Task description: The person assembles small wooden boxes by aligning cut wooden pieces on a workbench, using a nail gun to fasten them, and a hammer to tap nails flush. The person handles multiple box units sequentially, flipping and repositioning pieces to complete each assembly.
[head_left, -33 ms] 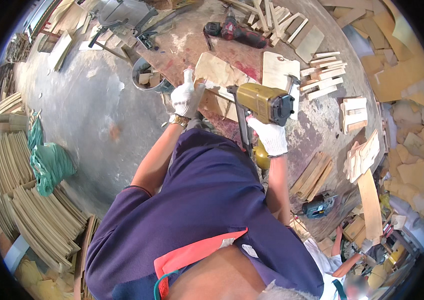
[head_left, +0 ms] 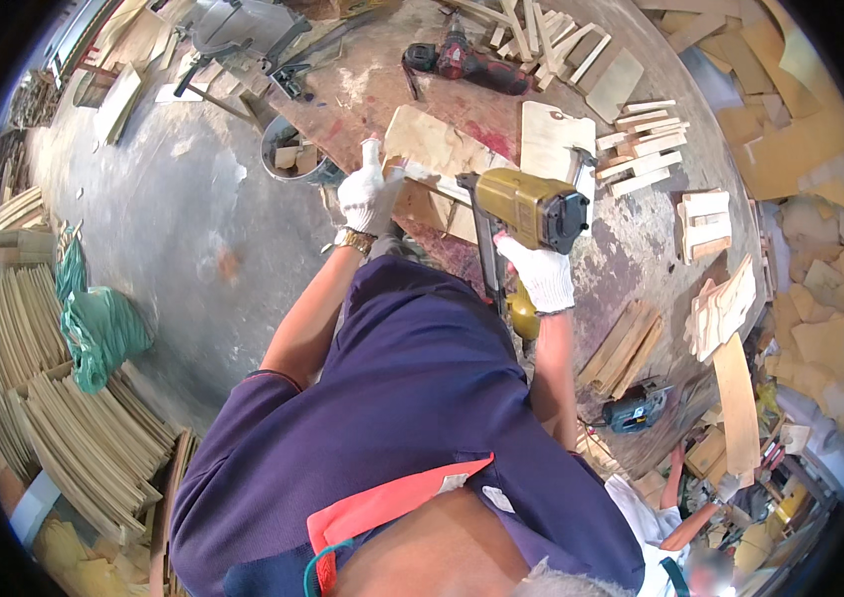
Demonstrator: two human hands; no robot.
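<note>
- The left hand [head_left: 370, 196], in a white work glove with a gold-coloured watch at the wrist, lies flat with fingers spread on the near-left corner of a pale plywood piece [head_left: 434, 151], pressing it onto the tabletop [head_left: 362, 95].
- The right hand [head_left: 541, 274], also gloved in white, is closed around the grip of a yellow nail gun [head_left: 526, 207]; the fingers wrap fully round the handle.
- The nail gun sits just right of the left hand, its nose pointing left and touching the plywood piece close to the left fingers.
- A second plywood board [head_left: 553, 139] with rounded corners lies just right and farther off than the gun.
- Short wooden strips [head_left: 641, 144] lie stacked to the right of that board.
- A red and black power drill [head_left: 467, 62] rests on the far side of the tabletop.
- A round bucket [head_left: 292, 154] holding wood offcuts stands on the floor left of the left hand.
- A green bag [head_left: 93, 333] lies on the floor far left, beside stacks of curved plywood sheets [head_left: 84, 438].
</note>
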